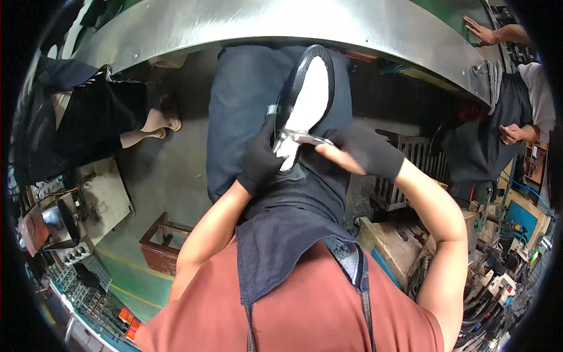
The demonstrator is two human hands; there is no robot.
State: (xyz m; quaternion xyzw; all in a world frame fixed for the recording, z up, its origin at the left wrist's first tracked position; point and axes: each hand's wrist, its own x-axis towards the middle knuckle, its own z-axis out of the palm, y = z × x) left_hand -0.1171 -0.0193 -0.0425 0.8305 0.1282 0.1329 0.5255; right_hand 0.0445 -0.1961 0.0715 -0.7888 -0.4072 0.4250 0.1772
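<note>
A shoe (311, 97) lies across my lap with its underside up, a white bottom framed by a black gathered edge, its toe pointing away from me. My left hand (262, 154), in a black fingerless glove, grips the shoe's left side close to the heel. One left finger, with a pale wrapping near its tip, stretches along the edge. In my right hand (360, 154), also gloved in black, is a shiny metal tool that looks like pliers (302, 137). Its head meets the shoe near the heel, beside my left fingers, where blur hides the exact contact.
A steel bench edge (281, 23) spans the far side above my knees. Left are a brown wooden stool (161, 243) and a seated person's legs (155, 123). Right stand a slatted metal rack (404, 170), a cluttered workbench (387, 246) and another person's hand (512, 134).
</note>
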